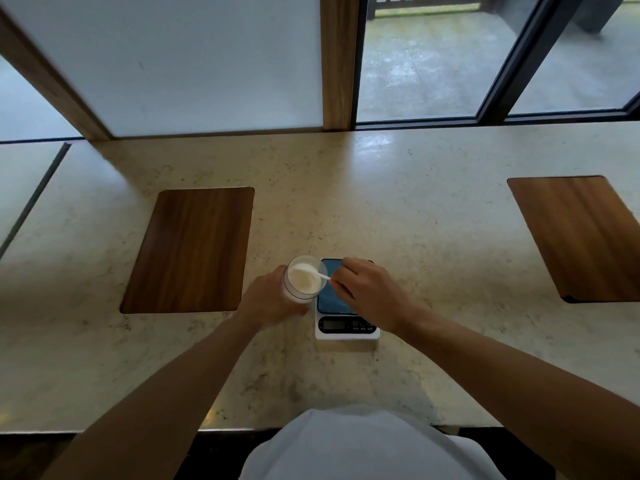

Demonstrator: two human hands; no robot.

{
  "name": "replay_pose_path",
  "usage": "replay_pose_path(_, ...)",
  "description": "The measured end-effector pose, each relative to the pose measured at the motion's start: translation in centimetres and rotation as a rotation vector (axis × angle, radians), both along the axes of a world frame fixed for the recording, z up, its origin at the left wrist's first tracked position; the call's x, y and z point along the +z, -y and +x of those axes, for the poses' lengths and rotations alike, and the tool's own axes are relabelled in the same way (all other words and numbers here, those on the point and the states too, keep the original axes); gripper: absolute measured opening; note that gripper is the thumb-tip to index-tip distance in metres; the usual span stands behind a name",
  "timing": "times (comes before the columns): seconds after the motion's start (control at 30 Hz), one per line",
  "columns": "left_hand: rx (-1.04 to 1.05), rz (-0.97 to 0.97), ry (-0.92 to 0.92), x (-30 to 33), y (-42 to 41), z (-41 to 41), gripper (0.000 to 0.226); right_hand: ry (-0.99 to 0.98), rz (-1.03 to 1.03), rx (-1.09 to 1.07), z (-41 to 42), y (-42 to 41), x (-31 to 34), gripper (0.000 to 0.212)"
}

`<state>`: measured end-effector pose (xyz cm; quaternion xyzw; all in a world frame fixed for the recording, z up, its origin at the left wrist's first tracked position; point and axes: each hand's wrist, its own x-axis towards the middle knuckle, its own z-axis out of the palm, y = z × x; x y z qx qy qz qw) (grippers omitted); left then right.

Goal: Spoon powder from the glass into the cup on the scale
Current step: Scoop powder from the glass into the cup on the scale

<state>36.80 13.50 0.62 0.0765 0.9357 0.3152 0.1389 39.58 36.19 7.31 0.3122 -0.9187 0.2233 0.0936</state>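
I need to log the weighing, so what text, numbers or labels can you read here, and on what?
None can be read.
Scale display: dark, no digits legible.
Scale button labels: small marks, too blurred to read.
Glass and spoon: no markings visible.

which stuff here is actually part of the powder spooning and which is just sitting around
In use: glass of powder held by left hand; white spoon in right hand; scale. The cup is not visible.

Lying about: left wooden board; right wooden board.
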Motion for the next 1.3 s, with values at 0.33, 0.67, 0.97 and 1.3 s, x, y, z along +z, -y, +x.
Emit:
replay_pose_path(0.33,-0.032,0.028,-0.038,-0.1,0.3,-0.1,0.083,0.159,0.055,-0.078,-0.5,0.6,-0.9,0.019)
replay_pose_path(0.67,-0.102,0.021,-0.024,-0.8,0.4,0.1,0.085,0.466,-0.050,-0.316,-1.4,1.1,-2.1,0.022)
replay_pose_path(0.97,-0.068,0.005,-0.022,-0.8,0.3,-0.3,0.085,0.587,-0.126,-0.384,-1.7,0.9,-1.9,0.031)
replay_pose_path(1.3,-0.038,0.016,-0.004,-0.8,0.2,-0.5,0.085,0.701,-0.253,-0.485,-1.7,0.1,-1.4,0.022)
